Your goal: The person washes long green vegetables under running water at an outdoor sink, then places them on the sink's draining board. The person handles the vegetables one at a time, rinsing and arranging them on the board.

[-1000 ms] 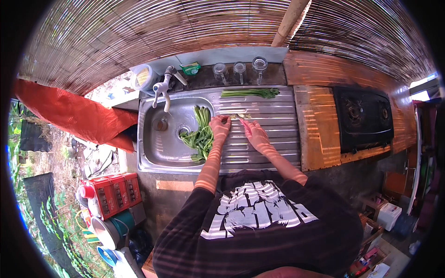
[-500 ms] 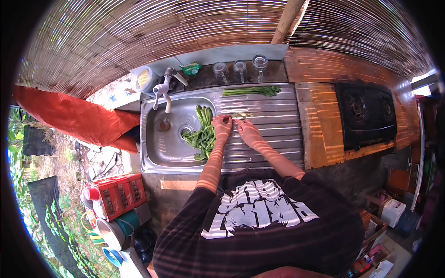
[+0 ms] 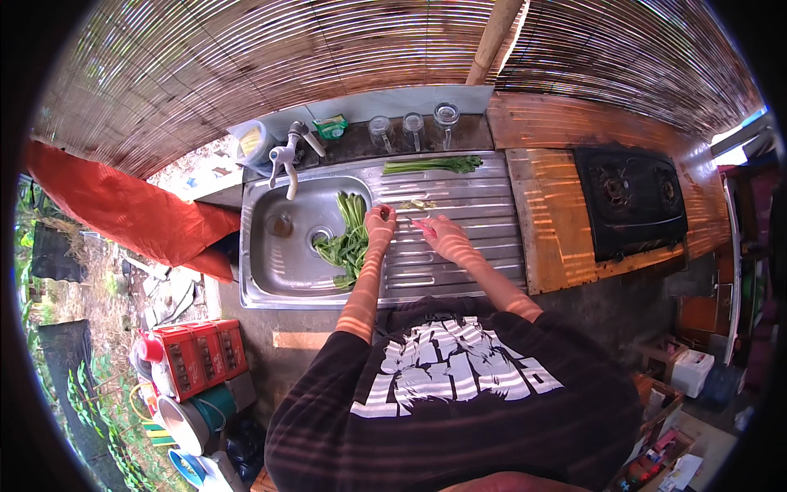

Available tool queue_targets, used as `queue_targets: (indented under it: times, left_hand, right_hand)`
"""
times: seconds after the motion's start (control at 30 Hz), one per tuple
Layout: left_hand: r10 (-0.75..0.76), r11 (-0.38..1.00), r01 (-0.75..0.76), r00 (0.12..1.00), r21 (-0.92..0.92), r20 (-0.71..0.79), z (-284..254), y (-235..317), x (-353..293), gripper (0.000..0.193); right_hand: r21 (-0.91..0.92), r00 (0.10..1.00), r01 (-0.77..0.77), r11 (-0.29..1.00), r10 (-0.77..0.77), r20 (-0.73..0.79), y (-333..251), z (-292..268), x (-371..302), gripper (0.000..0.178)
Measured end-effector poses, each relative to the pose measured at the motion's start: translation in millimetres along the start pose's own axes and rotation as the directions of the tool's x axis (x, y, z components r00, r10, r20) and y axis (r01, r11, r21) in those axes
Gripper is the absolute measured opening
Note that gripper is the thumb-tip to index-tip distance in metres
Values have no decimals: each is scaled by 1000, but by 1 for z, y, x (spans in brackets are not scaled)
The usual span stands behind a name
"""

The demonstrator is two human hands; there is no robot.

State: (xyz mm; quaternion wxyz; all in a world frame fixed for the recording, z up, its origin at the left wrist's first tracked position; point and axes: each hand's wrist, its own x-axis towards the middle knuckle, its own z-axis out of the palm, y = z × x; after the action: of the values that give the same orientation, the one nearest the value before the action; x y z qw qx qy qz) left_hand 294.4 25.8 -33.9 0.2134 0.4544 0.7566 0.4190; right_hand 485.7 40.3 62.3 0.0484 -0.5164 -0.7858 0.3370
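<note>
My left hand (image 3: pixel 379 223) is over the edge between the basin and the drainboard, its fingers curled in a pinch; what they hold is too small to make out. To its right, my right hand (image 3: pixel 448 236) grips a small knife with a pink handle (image 3: pixel 427 230), its thin blade pointing toward the left hand. Small pale green trimmings (image 3: pixel 418 205) lie on the ribbed drainboard just beyond the hands. A heap of leafy greens (image 3: pixel 351 246) with pale stalks rests in the basin beside my left hand. Another bunch of green stalks (image 3: pixel 433 165) lies along the drainboard's back edge.
The steel sink (image 3: pixel 270 275) has a white tap (image 3: pixel 284 160) at its back and a small glass (image 3: pixel 279 225) inside. Glass mugs (image 3: pixel 413 131) and a green packet (image 3: pixel 331 127) stand behind. A black gas stove (image 3: pixel 631 201) sits right; a red crate (image 3: pixel 201 357) stands lower left.
My hands have moved apart, the right one away from the left, and the pink knife handle now shows. The whole view has shifted slightly.
</note>
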Motion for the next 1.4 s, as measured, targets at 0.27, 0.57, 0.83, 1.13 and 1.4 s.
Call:
queue_targets:
  times: [0.27,0.57,0.83,1.13,1.4]
  left_hand:
    - [-158,804,273,955,-529,253,-69,33,-43,23]
    - [-4,640,93,993,-763,117,-101,102,-49,16]
    - [-127,713,160,987,-683,99,-133,84,-17,16]
    - [-415,691,511,859,-511,298,-62,30,2,25]
    - [-292,814,377,923,-442,251,-27,53,84,19]
  right_hand:
    - [-126,988,85,988,-67,142,19,29,-15,48]
    - [397,954,108,911,-207,215,-50,22,-13,53]
    - [669,962,39,742,-209,175,25,-24,12,26]
    - [593,996,-77,802,37,80,104,-73,35,21]
    - [717,982,7,697,132,-138,146,-91,111,23]
